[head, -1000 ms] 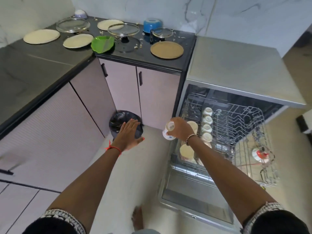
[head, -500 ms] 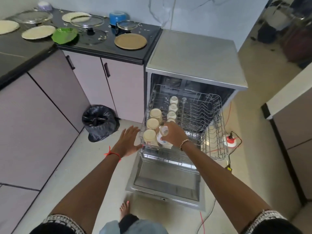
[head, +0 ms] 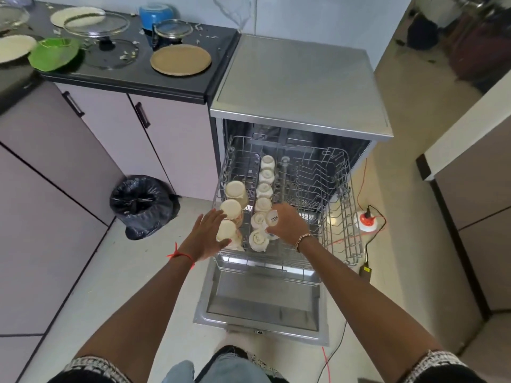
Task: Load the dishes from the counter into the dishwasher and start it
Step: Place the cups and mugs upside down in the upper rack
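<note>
- The dishwasher stands just right of the black surface; its door lies folded down flat, and the wire rack is drawn out above the door.
- The right hand is curled round a white cup — base turned towards the camera, dark lettering on it; it holds the cup over the front of the rack, just right of the nearest cups in the row.
- A row of white cups stands mouth-down along the rack's middle, running front to back; three beige tumblers stand mouth-down in a line to its left.
- The left hand is wide, fingers straight and spread, palm down, at the rack's front left corner; it lies over the nearest tumbler and grips nothing; whether it touches cannot be told.
- On the surface lie a brown plate near the dishwasher, a green plate farther left, cream plates, glass lids and a blue pot at the back; pale scraps are scattered among them.
- On the floor, a black bin bag sits against the cabinets left of the dishwasher — an orange-and-white socket block with a black plug in it lies to the right of the rack.
</note>
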The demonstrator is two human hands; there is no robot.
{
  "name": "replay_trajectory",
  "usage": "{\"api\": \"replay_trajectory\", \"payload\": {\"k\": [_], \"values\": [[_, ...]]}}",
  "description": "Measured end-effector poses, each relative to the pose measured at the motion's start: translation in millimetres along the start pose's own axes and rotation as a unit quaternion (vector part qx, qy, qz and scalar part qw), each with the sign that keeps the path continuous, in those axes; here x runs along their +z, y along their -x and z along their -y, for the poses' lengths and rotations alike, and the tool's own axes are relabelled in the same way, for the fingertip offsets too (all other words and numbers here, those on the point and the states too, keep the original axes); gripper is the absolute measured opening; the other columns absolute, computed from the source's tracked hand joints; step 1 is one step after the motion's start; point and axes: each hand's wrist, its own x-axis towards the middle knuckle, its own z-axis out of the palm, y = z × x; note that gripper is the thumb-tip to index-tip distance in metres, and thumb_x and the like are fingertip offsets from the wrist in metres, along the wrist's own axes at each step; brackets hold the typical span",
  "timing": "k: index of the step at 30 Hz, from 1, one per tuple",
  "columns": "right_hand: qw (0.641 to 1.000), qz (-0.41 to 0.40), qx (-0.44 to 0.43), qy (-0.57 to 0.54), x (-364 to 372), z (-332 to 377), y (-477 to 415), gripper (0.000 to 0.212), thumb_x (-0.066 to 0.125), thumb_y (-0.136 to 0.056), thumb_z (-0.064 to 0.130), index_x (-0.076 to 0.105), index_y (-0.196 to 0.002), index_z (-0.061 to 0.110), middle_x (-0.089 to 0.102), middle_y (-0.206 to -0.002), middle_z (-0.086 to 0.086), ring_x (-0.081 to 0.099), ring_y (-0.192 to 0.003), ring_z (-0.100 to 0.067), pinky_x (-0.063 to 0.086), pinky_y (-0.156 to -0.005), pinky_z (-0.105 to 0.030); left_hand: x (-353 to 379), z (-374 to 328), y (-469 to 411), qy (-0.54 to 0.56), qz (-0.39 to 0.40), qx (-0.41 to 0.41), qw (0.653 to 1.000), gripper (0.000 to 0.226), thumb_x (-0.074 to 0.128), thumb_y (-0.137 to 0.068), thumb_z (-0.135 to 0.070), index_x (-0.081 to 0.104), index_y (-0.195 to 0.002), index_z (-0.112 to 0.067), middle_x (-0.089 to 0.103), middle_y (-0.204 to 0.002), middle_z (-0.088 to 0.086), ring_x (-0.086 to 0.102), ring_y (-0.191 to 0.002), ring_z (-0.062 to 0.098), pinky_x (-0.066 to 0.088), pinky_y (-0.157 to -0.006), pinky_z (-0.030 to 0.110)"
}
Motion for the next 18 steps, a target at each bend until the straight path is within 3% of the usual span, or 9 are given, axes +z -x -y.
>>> {"api": "replay_trajectory", "payload": {"k": [18], "values": [[0.997, -0.015, 0.061, -0.050, 11, -8, -236, 0.058, 0.071, -0.078, 0.022, 0.045, -0.127, 0.004, 0.045, -0.126, -0.017, 0.047, -0.116, -0.032, 0.041, -0.094, -0.036, 3, 102, -173, 0.018, 0.067, -0.014, 0.998, 0.065, 0.042, -0.097, -0.026, 0.007, -0.149, -0.009, -0.005, -0.157, 0.005, -0.007, -0.145, 0.018, 0.001, -0.119, 0.038]]}}
